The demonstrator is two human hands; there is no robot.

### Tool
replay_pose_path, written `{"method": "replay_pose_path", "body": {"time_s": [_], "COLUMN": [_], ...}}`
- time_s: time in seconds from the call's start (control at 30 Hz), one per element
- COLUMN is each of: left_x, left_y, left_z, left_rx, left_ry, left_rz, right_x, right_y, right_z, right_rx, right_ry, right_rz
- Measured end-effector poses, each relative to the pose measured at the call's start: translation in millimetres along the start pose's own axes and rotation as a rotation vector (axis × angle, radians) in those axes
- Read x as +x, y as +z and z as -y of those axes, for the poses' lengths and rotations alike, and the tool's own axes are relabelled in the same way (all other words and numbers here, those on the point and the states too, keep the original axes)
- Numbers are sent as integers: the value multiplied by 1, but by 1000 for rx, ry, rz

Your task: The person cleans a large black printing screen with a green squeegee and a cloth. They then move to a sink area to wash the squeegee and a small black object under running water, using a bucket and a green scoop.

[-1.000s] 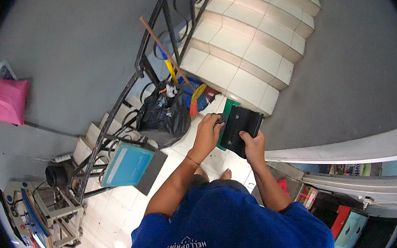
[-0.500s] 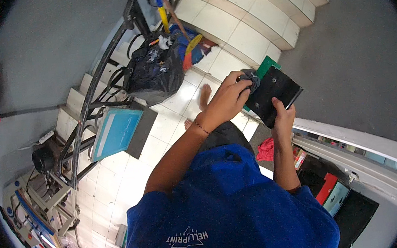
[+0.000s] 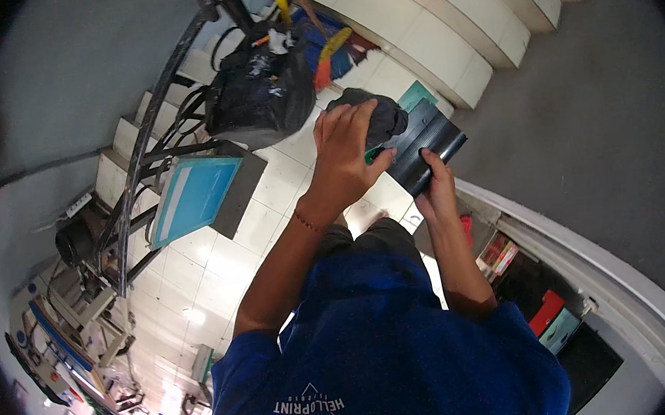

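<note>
My right hand [image 3: 436, 189] grips a black flat tool [image 3: 427, 146] by its near edge, thumb across its ridged face. A green blade-like strip [image 3: 418, 97] sticks out along the tool's far side. Bunched and loose, a dark grey cloth [image 3: 383, 122] lies between the fingers and thumb of my left hand [image 3: 344, 158]. That hand's fingers curve over the cloth while the thumb stands apart, near the tool's left edge. Both hands are in front of my body, above the tiled floor. The fingertips are partly hidden by the cloth.
White tiled steps [image 3: 426, 18] rise ahead, beside a grey wall [image 3: 571, 104]. A black bin bag [image 3: 258, 95] stands by a dark metal railing [image 3: 153, 129], with a blue panel [image 3: 196, 201] leaning nearer me. Boxes and a dark screen [image 3: 592, 370] lie at lower right.
Both hands have moved left with the tool and cloth. My left hand has drawn away from the tool's face, its cloth now spread larger. The tool has turned, showing a ridged side.
</note>
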State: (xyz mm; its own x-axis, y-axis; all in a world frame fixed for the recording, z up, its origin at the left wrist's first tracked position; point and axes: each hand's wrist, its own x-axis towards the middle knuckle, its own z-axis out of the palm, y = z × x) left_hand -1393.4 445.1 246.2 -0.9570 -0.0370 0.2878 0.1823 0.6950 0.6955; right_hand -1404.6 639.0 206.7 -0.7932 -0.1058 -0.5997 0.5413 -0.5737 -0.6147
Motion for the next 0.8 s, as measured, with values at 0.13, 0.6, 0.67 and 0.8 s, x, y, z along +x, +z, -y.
{"method": "replay_pose_path", "body": {"time_s": [0.13, 0.6, 0.67, 0.8], "left_x": [4, -476, -495, -538], "left_y": [32, 598, 641, 700], "left_z": [-23, 327, 316, 334], "left_rx": [-150, 21, 35, 156], "left_ry": [-13, -797, -1045, -1038], "left_rz": [51, 698, 737, 715], "right_x": [17, 146, 176, 208], "right_y": [-81, -398, -446, -514], "right_z": [-6, -132, -172, -229], "right_rx": [149, 210, 207, 126], "right_ry": [57, 133, 179, 213], "right_rz": [-42, -242, -250, -218]}}
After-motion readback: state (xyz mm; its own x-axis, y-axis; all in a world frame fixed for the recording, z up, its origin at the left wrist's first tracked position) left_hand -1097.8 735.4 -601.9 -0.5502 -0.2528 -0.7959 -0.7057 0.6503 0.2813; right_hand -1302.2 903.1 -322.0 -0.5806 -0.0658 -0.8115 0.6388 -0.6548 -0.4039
